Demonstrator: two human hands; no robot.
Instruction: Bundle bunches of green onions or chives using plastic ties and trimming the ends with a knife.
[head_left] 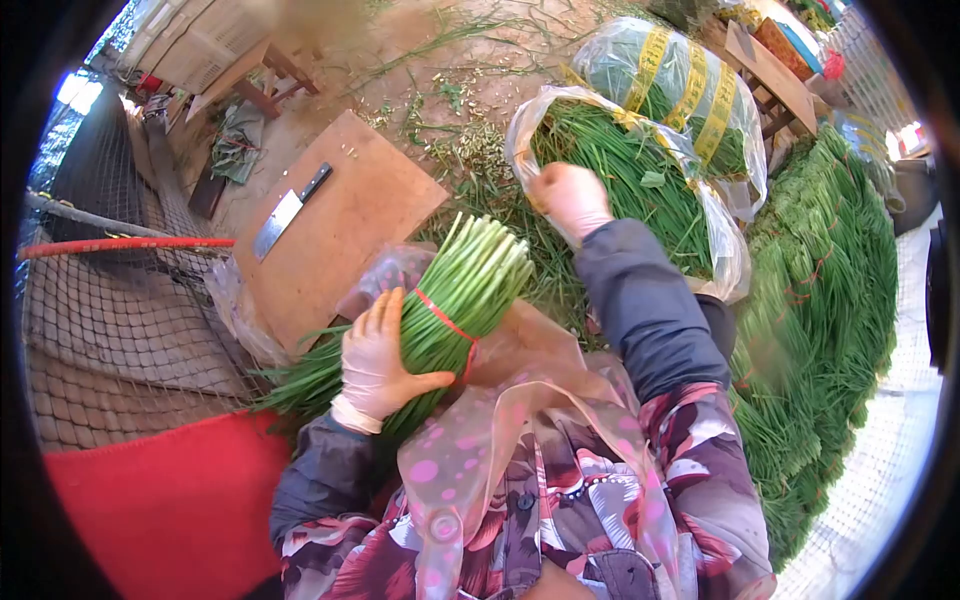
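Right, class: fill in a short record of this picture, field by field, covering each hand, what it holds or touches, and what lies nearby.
left hand: left hand, gloved, grips a tied bundle of green stalks
band: red band around the bundle
right hand: right hand at the rim of an open plastic bag of greens
board: wooden board on the ground
knife: cleaver lying on the board
heap: stacked bundles to the right

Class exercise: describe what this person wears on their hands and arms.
Both the left hand and right hand wear thin, pale pinkish disposable gloves. Dark slate-blue sleeves cover both forearms, over a floral garment in maroon, pink and white. A cream cuff shows at the left wrist.
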